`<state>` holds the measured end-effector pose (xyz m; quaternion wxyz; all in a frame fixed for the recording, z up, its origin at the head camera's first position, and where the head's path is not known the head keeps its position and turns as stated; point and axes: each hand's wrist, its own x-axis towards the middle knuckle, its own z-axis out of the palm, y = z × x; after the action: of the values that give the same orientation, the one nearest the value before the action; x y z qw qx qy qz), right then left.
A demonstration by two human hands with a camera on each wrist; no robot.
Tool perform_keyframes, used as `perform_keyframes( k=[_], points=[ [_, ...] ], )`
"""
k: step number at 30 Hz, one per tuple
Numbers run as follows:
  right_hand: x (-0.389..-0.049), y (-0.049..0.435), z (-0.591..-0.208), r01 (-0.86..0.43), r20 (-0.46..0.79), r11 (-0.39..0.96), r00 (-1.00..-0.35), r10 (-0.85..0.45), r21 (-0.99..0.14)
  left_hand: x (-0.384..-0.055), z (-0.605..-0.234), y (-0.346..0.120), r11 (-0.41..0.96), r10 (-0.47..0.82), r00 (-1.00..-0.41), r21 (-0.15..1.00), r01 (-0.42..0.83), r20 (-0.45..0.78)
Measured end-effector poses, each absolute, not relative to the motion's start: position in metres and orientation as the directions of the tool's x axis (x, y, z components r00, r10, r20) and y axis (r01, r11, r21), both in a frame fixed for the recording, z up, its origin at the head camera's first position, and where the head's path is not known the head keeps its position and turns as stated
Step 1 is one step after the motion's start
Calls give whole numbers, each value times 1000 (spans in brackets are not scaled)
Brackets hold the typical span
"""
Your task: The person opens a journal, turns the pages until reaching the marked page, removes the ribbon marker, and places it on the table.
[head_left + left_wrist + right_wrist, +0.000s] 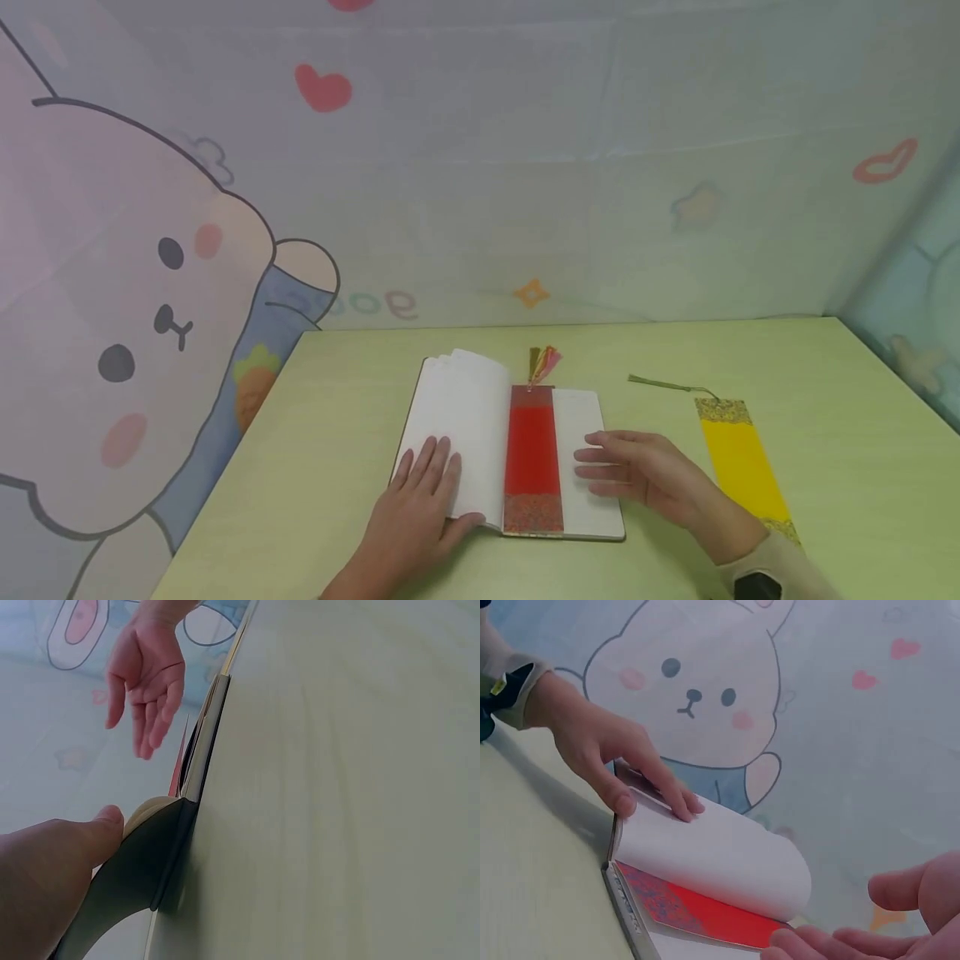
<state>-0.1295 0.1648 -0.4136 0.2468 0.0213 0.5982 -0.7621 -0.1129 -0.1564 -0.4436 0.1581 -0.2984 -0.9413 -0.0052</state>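
An open notebook (472,383) with white pages lies on the table. A red bookmark (533,450) with patterned ends lies lengthwise on its right page beside the fold, its tassel (543,364) sticking out past the top edge. My left hand (416,508) rests on the lower left page with fingers extended, its thumb near the bottom edge. In the left wrist view, the notebook's dark cover (142,862) slants up off the table beneath that hand. Over the right page's outer edge, my right hand (652,475) hovers with loosely bent fingers and holds nothing.
To the right on the table (300,467) lies a yellow bookmark (738,454) with a green tassel (667,384), its lower end partly behind my right wrist. A printed cloth (480,183) with a cartoon bear stands behind the table's back edge.
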Motion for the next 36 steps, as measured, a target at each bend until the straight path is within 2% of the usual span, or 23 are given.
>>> perform_keyframes(
  k=[5, 14, 36],
  points=[
    [-131, 162, -420, 465, -375, -204, -853, -364, -862, -113, -445, -157, 811, 570, -744, -93, 578, 350],
    [-133, 152, -419, 494, -410, -194, -842, -350, -848, -112, -443, -155, 823, 556, -775, -67, 564, 300],
    [-138, 129, -418, 536, -468, -224, -834, -293, -814, -113, -443, -156, 819, 560, -757, -87, 567, 336]
  ],
)
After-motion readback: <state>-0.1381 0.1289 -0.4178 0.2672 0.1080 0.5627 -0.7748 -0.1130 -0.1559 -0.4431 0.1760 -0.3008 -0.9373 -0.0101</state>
